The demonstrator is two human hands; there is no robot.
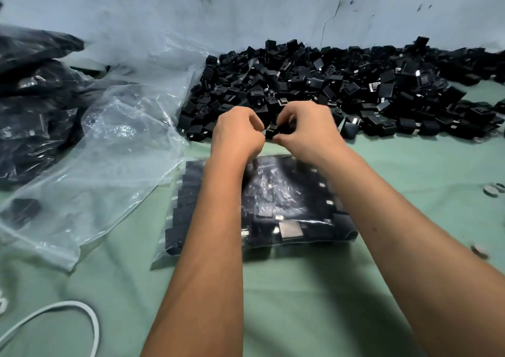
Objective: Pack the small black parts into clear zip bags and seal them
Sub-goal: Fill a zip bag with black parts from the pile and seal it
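A clear zip bag [289, 206] packed with black parts lies flat on the green table, its top edge under my wrists. Just beyond it, at the front edge of a big loose pile of small black parts [328, 83], my two hands meet. My right hand [308, 127] pinches a small black part [273, 133] between thumb and fingers. My left hand [237, 131] is curled shut, its fingertips against the same part; its palm is hidden.
Empty clear bags [109, 160] lie crumpled at the left, one holding a single black part [21, 210]. Filled dark bags [32, 97] are stacked at the far left. A white cable [90, 318] loops at the near left. Small round discs [490, 190] sit at the right. A pale wall stands behind the pile.
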